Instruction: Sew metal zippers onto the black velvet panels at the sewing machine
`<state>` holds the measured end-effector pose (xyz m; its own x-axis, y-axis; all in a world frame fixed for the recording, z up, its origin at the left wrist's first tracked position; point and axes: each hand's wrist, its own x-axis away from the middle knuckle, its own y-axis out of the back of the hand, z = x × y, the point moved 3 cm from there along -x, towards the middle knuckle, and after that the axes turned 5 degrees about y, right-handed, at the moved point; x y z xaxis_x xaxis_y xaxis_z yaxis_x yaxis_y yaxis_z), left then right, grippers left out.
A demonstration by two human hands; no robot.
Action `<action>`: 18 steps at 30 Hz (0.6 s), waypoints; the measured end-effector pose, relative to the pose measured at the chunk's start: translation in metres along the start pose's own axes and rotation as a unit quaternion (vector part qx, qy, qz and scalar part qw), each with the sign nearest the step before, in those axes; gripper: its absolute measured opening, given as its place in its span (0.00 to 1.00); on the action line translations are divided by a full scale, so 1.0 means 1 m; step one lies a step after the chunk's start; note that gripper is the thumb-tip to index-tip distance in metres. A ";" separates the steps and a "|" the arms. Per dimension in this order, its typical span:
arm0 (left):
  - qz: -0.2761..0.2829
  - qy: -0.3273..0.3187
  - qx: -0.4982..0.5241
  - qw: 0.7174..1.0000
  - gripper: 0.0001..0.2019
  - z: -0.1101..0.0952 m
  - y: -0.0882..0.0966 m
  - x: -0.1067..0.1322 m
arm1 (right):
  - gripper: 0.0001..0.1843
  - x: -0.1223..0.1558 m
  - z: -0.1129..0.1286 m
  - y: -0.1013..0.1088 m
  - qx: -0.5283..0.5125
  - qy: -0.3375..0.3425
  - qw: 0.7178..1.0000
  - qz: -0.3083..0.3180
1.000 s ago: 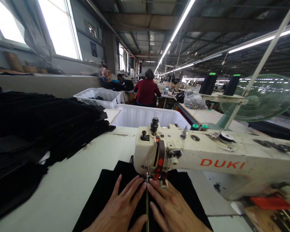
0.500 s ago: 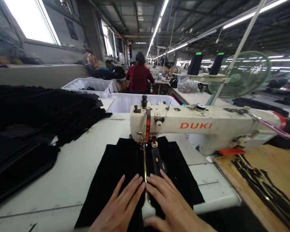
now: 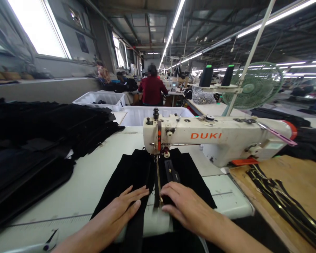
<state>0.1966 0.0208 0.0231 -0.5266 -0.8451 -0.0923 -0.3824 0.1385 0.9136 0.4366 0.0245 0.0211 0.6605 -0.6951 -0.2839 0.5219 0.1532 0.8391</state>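
Note:
Two dark panels of black fabric [image 3: 195,172] lie under the needle end of a white sewing machine [image 3: 184,131] marked DUKI. Between them a gold-toothed zipper [image 3: 158,179] on black tape runs from the presser foot toward me, its near end loose over the table. My left hand [image 3: 123,207] rests flat on the left panel, fingers stretched out. Beside the zipper's near end, my right hand [image 3: 185,205] curls its fingers and thumb around the inner edge of the right panel. A black guide attachment [image 3: 171,171] sits on that panel; the needle tip is hard to make out.
Stacked black fabric pieces [image 3: 42,137] cover the left of the table. More gold zippers [image 3: 281,200] lie on a brown board [image 3: 302,179] at right. Behind the machine are white bins [image 3: 134,114], thread cones [image 3: 206,76], a green fan [image 3: 252,86] and a seated person [image 3: 152,89].
My left hand has drawn left, away from the zipper. My right hand has gone from flat to curled. The panels now spread apart near me, and the zipper's lower end hangs freer.

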 end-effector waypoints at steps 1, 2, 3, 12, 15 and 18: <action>-0.002 0.010 0.004 1.000 0.20 0.003 -0.004 0.001 | 0.22 0.002 0.000 -0.007 0.019 -0.010 1.000 -0.004; -0.003 0.018 0.008 1.000 0.20 0.006 -0.008 0.001 | 0.27 0.004 0.000 -0.014 0.037 -0.016 0.999 -0.012; -0.003 0.026 0.012 1.000 0.20 0.009 -0.013 0.001 | 0.27 0.006 -0.002 -0.021 0.054 -0.013 0.998 -0.020; 0.014 0.004 0.001 1.000 0.22 0.011 -0.013 -0.001 | 0.10 -0.010 -0.007 0.017 0.056 0.046 0.997 -0.036; 0.005 -0.013 -0.018 1.000 0.21 0.007 -0.009 -0.002 | 0.10 -0.010 0.001 0.007 0.107 0.062 0.992 0.017; -0.033 -0.047 -0.021 0.998 0.22 0.002 -0.009 0.000 | 0.16 0.002 0.003 -0.019 0.136 0.062 0.989 0.023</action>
<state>0.1987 0.0203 0.0140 -0.5702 -0.7996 -0.1885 -0.3879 0.0597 0.9198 0.4268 0.0181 0.0054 0.7502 -0.5978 -0.2823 0.3363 -0.0226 0.9415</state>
